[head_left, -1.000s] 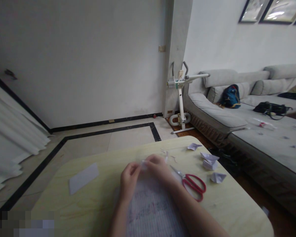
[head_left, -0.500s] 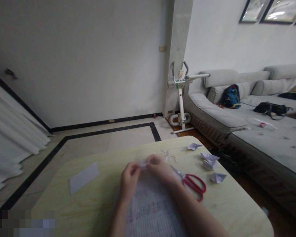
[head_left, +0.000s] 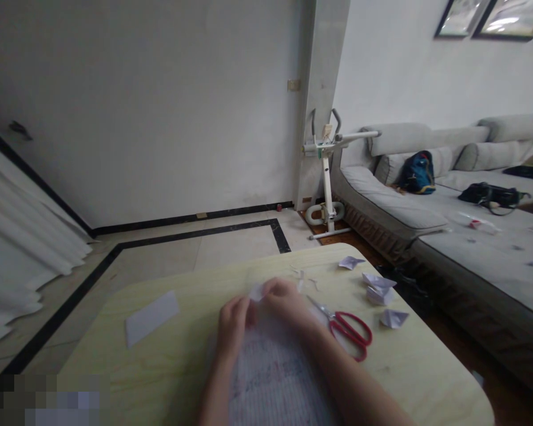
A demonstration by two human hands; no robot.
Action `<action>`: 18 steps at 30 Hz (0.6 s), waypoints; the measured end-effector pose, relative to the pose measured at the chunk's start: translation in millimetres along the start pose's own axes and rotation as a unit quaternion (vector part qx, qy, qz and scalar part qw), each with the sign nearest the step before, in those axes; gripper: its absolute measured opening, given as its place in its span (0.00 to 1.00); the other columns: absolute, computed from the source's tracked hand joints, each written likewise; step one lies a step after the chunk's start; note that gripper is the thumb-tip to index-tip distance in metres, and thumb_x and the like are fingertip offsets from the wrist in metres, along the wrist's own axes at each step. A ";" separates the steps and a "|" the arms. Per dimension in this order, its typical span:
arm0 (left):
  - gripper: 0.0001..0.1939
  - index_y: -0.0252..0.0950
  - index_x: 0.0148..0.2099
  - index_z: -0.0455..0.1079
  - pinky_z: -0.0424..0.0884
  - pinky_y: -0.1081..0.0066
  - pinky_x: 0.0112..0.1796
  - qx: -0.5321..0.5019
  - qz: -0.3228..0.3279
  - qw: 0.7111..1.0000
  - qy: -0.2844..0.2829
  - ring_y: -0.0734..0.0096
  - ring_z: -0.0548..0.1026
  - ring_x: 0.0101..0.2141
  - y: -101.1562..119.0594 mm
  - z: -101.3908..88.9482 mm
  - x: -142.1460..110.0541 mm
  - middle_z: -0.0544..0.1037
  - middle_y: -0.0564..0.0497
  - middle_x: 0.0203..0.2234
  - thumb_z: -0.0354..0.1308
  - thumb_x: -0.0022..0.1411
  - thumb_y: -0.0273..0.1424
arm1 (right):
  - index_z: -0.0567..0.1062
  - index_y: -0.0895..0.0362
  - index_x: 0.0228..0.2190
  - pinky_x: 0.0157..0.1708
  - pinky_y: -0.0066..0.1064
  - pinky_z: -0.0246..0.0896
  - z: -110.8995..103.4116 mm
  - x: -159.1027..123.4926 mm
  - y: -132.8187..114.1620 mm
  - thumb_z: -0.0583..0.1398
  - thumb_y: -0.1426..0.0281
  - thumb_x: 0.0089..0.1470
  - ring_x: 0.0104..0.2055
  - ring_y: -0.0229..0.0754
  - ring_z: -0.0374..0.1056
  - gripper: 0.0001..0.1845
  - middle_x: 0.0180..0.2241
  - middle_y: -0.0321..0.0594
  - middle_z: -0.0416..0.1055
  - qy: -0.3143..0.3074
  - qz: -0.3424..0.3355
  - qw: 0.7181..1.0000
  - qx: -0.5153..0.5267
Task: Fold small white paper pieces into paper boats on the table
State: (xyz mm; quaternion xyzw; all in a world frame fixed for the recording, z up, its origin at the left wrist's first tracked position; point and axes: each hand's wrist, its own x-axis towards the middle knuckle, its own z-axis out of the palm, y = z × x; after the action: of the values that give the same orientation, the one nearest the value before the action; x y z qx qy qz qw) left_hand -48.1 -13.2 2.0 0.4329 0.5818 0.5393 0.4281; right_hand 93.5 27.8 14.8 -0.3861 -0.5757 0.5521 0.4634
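A small folded piece of white paper (head_left: pixel 256 291) is pinched in my right hand (head_left: pixel 288 303), above the top of a written-on lined sheet (head_left: pixel 270 378). My left hand (head_left: pixel 234 319) has its fingers closed at the paper's lower left edge; the fingertips are partly hidden and blurred. To the right of my right forearm lie scissors with red handles (head_left: pixel 350 336), their blades pointing up and left. Thin paper scraps (head_left: pixel 301 278) lie just beyond my right hand.
Several folded paper pieces (head_left: pixel 394 319) sit along the right side of the wooden table (head_left: pixel 169 367). A flat white paper (head_left: pixel 152 318) lies at the left. Beyond the table are a grey sofa (head_left: pixel 471 254) and a white exercise machine (head_left: pixel 327 177).
My left hand has shifted slightly, its fingers curling down beside the small paper, and more of the paper shows between the hands. The other things on the table stay put.
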 end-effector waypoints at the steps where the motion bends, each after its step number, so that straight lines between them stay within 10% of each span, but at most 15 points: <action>1: 0.18 0.33 0.22 0.68 0.60 0.76 0.17 0.003 0.000 1.000 0.004 0.74 0.66 0.15 0.1 0.2 0.0 0.68 0.55 0.12 0.53 0.56 0.41 | 0.69 0.58 0.21 0.29 0.27 0.59 0.5 -0.5 0.1 0.58 0.76 0.41 0.27 0.37 0.65 0.02 0.23 0.33 0.68 -0.008 0.000 1.000 0.000; 12: 0.12 0.37 0.24 0.68 0.59 0.77 0.21 0.107 0.094 0.989 0.044 0.73 0.65 0.19 -4.0 0.3 1.1 0.66 0.57 0.15 0.53 0.56 0.37 | 0.70 0.56 0.36 0.31 0.28 0.62 1.6 -0.8 3.7 0.60 0.74 0.42 0.31 0.38 0.67 0.14 0.30 0.34 0.70 -0.001 -0.005 0.999 0.032; 18: 0.13 0.36 0.29 0.70 0.61 0.76 0.24 0.187 0.147 0.970 0.046 0.71 0.67 0.22 -9.7 -0.6 -0.3 0.68 0.56 0.18 0.51 0.60 0.37 | 0.75 0.60 0.24 0.30 0.29 0.61 6.5 -3.7 -4.8 0.59 0.71 0.47 0.30 0.40 0.67 0.06 0.25 0.38 0.72 0.021 -0.011 0.996 -0.083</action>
State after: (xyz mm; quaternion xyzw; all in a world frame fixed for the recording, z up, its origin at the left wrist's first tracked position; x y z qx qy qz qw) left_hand -49.0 -14.1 -7.6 0.5608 0.6212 0.4975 0.2283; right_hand 88.6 22.1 19.4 -0.4285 -0.6139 0.4888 0.4480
